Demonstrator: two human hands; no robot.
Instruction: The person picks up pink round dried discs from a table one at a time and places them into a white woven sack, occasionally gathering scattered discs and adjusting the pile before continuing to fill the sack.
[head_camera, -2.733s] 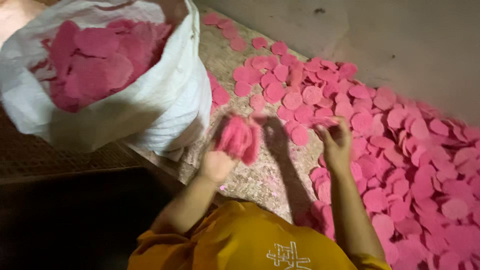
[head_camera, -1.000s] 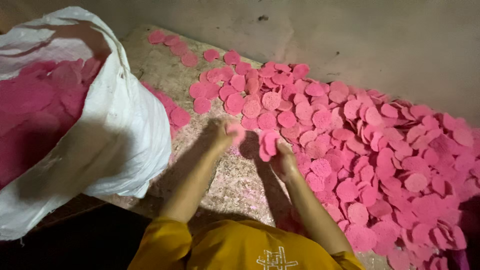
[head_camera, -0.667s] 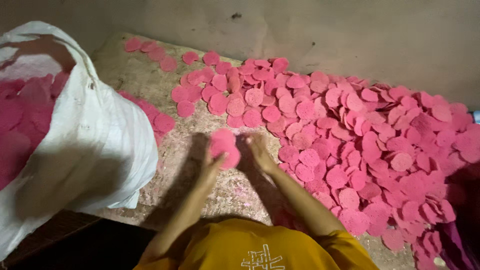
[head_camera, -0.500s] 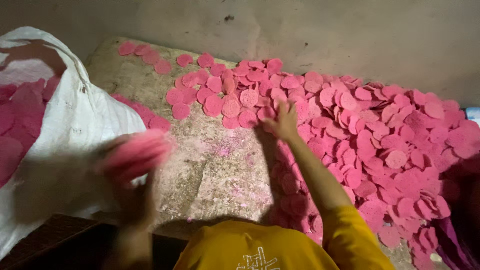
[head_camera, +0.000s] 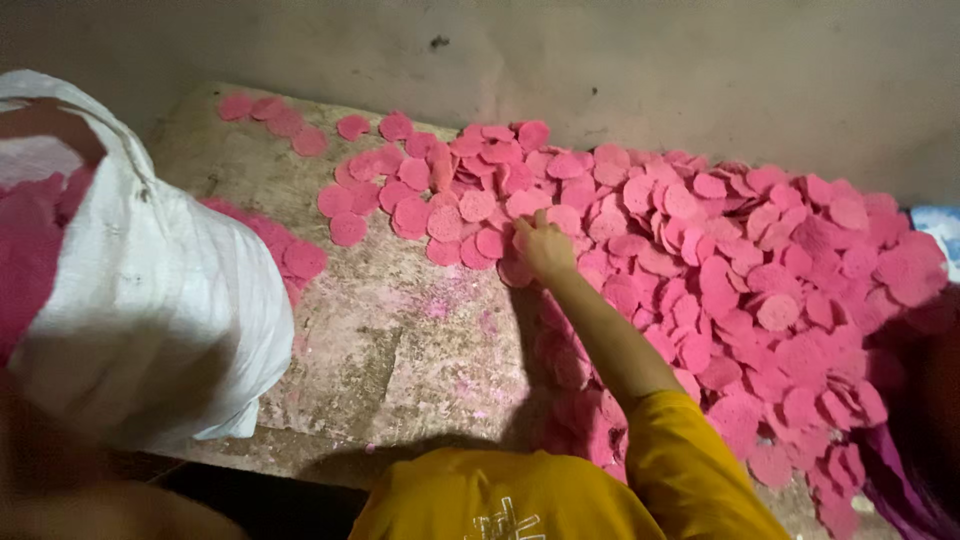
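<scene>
Several flat round pink discs (head_camera: 720, 270) lie spread in a thick layer over the right part of a rough, stained slab (head_camera: 400, 350). My right hand (head_camera: 545, 245) reaches out to the left edge of that layer, palm down, with its fingertips touching the discs. It grips nothing that I can see. At the left stands a white woven sack (head_camera: 170, 300), open at the top, with more pink discs (head_camera: 35, 250) inside. My left forearm (head_camera: 120, 505) is only a dark blur at the bottom left, and the hand itself is hidden.
A few loose discs (head_camera: 280, 115) lie at the slab's far left corner and some (head_camera: 290, 255) lie beside the sack. A plain grey wall (head_camera: 600, 50) runs behind the slab. Purple cloth (head_camera: 900, 480) shows at the bottom right edge.
My left hand carried a stack of discs from the middle of the slab left toward the sack and dropped out of sight. My right hand reached forward to the pile's edge.
</scene>
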